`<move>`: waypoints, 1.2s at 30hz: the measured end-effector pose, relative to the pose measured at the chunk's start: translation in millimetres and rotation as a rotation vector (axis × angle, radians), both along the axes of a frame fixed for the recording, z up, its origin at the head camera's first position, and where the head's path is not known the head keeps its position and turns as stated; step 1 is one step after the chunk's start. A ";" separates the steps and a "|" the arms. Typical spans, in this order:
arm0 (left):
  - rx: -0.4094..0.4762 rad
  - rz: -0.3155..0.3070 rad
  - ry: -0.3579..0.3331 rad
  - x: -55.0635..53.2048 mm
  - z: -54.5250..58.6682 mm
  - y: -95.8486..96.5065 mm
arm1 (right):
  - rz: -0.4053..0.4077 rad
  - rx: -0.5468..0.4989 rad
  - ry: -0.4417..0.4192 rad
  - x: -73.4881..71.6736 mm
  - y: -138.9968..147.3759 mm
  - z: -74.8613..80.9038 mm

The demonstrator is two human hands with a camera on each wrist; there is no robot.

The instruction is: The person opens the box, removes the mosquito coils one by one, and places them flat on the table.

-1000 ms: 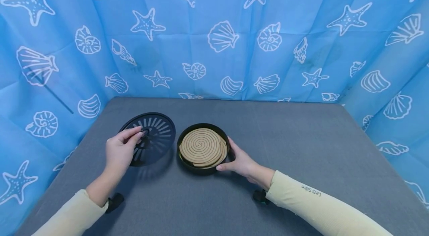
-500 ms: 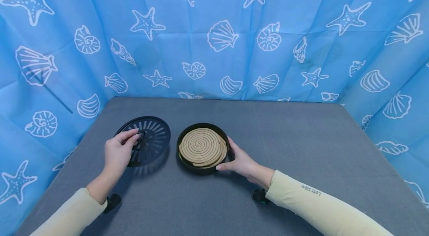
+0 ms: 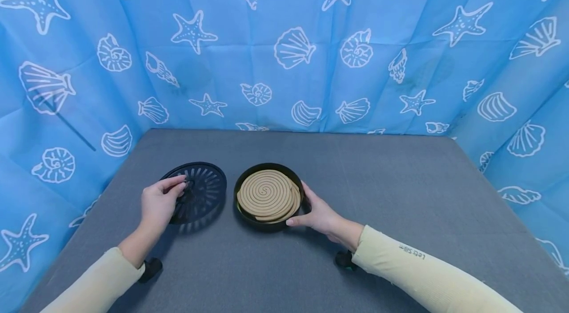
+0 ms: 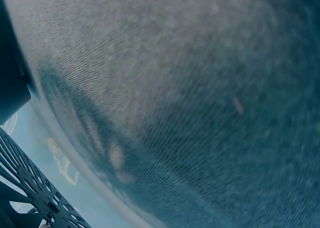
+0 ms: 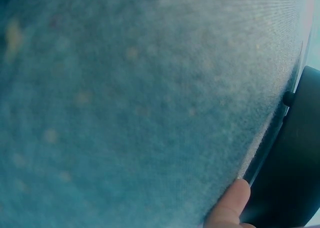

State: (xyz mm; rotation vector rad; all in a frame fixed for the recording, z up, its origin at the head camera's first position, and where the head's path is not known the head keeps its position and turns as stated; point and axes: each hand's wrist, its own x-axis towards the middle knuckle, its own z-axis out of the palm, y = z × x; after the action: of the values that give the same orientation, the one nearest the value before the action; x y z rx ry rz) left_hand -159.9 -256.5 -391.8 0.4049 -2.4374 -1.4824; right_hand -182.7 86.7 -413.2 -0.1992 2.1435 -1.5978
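My left hand (image 3: 156,199) pinches the small knob in the middle of a round black slotted lid (image 3: 206,187). The lid hangs over the grey table left of a round black tin (image 3: 266,227), and its slotted shadow falls below it. Tan spiral mosquito coils (image 3: 265,193) lie stacked in the uncovered tin, the upper ones a little off-centre. On the tin's right side my right hand (image 3: 321,213) grips the wall, thumb in front. The left wrist view shows the lid (image 4: 37,188) from beneath; the right wrist view shows the tin's wall (image 5: 290,158) beside my thumb (image 5: 232,203).
Grey fabric covers the table (image 3: 378,189). A blue curtain (image 3: 266,71) with white shells and starfish hangs behind its far edge and along both sides. Dark wrist-worn devices (image 3: 151,269) sit under both forearms.
The lid in my left hand has moved left, then lower and slightly back right, lying flatter to the table. My right hand and the tin have stayed in place.
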 end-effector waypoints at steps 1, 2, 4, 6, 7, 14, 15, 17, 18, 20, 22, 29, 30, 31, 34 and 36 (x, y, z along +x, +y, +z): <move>-0.001 -0.003 -0.008 -0.3 -1.3 -0.2 | 0.000 0.000 0.000 0.1 0.2 -0.1; 0.000 -0.004 -0.015 -0.6 -2.2 -0.4 | 0.000 0.000 0.001 0.1 0.2 -0.4; -0.007 -0.006 -0.029 -1.1 -3.9 -0.6 | 0.000 -0.001 0.001 0.1 0.4 -0.9; -0.012 -0.009 -0.045 -1.9 -5.4 -1.0 | -0.002 0.000 0.000 -0.1 0.6 -1.7; -0.010 -0.010 -0.053 -2.4 -6.1 -1.2 | -0.004 -0.001 0.000 -0.2 0.7 -2.0; 0.036 -0.014 -0.100 -7.3 -9.9 -4.0 | -0.012 0.005 -0.001 -0.2 0.3 -3.4; 0.040 -0.016 -0.104 -7.9 -10.3 -4.3 | -0.014 0.005 -0.001 -0.1 0.3 -3.4; 0.046 -0.022 -0.110 -9.0 -11.1 -4.7 | -0.017 0.005 0.000 0.1 0.4 -3.3; 0.046 -0.026 -0.111 -9.6 -11.4 -4.9 | -0.017 0.004 0.002 0.2 0.4 -3.3; 0.044 -0.032 -0.112 -10.8 -12.0 -5.5 | -0.016 0.002 0.005 0.4 0.7 -3.2; 0.041 -0.038 -0.109 -12.5 -12.3 -6.0 | -0.013 0.000 0.011 0.6 1.0 -3.4; 0.048 -0.040 -0.098 -20.7 -13.5 -7.6 | -0.007 -0.002 0.023 0.7 1.6 -4.9; 0.052 -0.036 -0.098 -21.9 -13.6 -7.8 | -0.007 -0.002 0.023 0.7 1.5 -5.1; 0.056 -0.032 -0.099 -23.4 -13.8 -8.1 | -0.007 -0.004 0.022 0.7 1.3 -5.2; 0.067 -0.026 -0.101 -27.8 -14.0 -8.6 | -0.007 -0.006 0.022 0.6 0.8 -5.6; 0.065 -0.026 -0.101 -30.4 -14.3 -9.0 | -0.009 -0.009 0.024 0.7 0.5 -5.8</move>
State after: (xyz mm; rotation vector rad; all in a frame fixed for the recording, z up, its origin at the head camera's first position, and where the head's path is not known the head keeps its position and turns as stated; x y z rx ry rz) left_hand -190.3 -265.4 -406.1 0.4741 -2.4851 -1.5913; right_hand -182.0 87.2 -419.0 -0.2128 2.1580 -1.6179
